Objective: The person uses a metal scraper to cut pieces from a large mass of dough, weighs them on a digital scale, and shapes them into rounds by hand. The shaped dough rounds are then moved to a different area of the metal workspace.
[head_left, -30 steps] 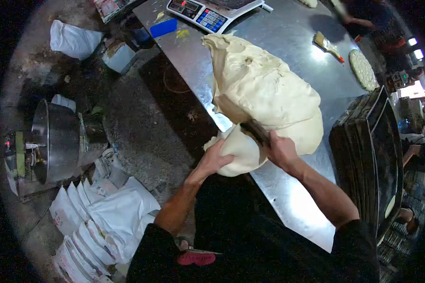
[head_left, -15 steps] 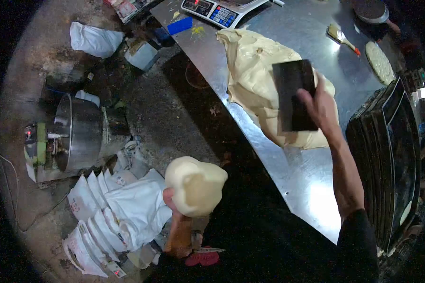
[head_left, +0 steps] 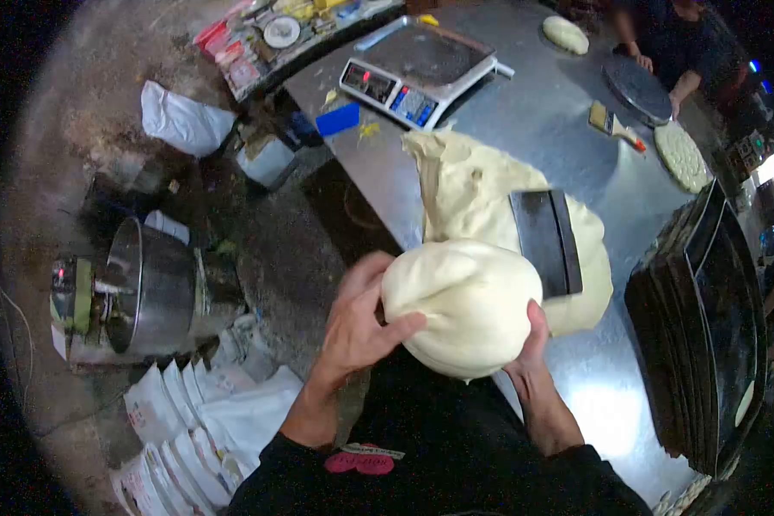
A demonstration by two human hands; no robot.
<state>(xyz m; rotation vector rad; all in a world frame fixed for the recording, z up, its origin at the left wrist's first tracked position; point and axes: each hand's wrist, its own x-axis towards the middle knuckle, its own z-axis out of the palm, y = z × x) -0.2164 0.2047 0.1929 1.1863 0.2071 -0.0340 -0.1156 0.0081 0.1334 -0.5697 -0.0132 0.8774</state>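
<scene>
A large, smooth lump of pale dough [head_left: 464,301] is held up in front of my body, off the table. My left hand [head_left: 361,318] grips its left side, thumb pressed into the front. On the right side my right hand [head_left: 535,348] is wrapped around it, its fingers partly hidden behind the lump. Behind it a big spread mass of dough [head_left: 482,185] lies on the metal table [head_left: 370,172]. A dark flat scraper [head_left: 546,245] rests on that mass, touched by neither hand.
A digital scale [head_left: 421,64] stands at the table's back, near a blue scraper [head_left: 337,119]. A brush [head_left: 615,127], flat dough [head_left: 681,155] and stacked black trays [head_left: 697,327] are at right. Another person's hands hold a round plate [head_left: 636,89]. A mixer bowl [head_left: 150,284] stands left.
My right hand has let go of the dark scraper and come to the lump. My left hand has brought the lump up and rightward. The view has shifted, showing more of the table's back.
</scene>
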